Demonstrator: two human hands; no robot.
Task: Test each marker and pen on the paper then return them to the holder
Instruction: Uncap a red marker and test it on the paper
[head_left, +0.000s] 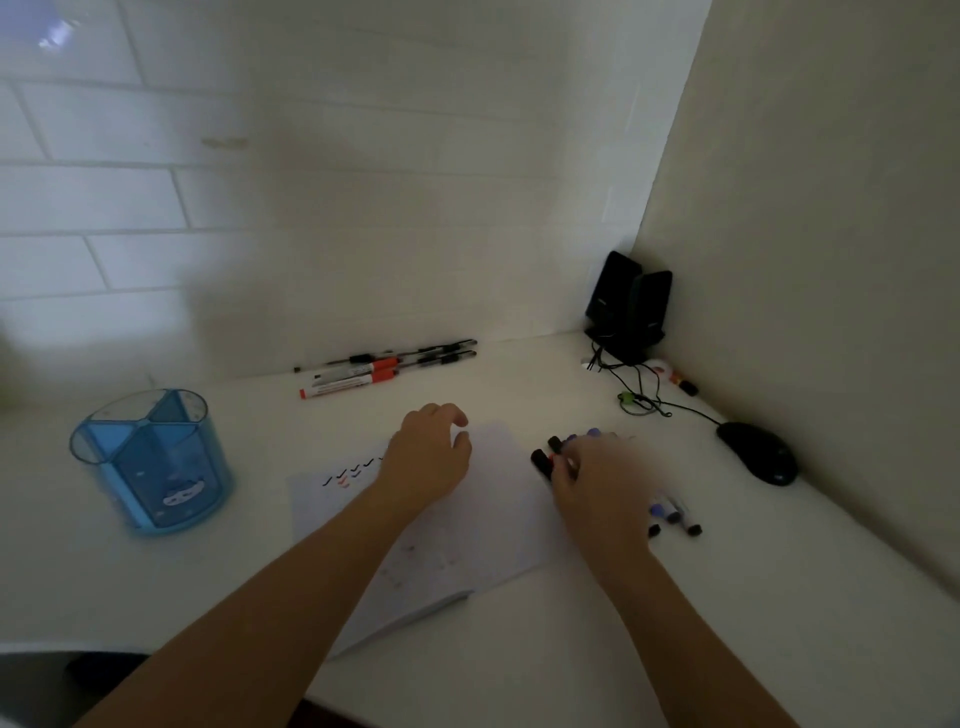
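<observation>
Head view: a white desk (519, 675) in a tiled corner. The left hand (428, 457) rests palm down on the sheet of paper (483, 535), fingers loosely curled and slightly apart, gripping nothing. The paper carries a short row of black and red check marks (348, 475) near its far left corner. The right hand (592, 483) lies over a cluster of markers (675, 514) just right of the paper; it is blurred, so whether its fingers have closed on one cannot be told. The blue holder (150, 462) stands well to the left. More pens and red markers (384, 364) lie along the far wall. A black mouse (758, 452) and two speakers (628, 306) sit at the right.
</observation>
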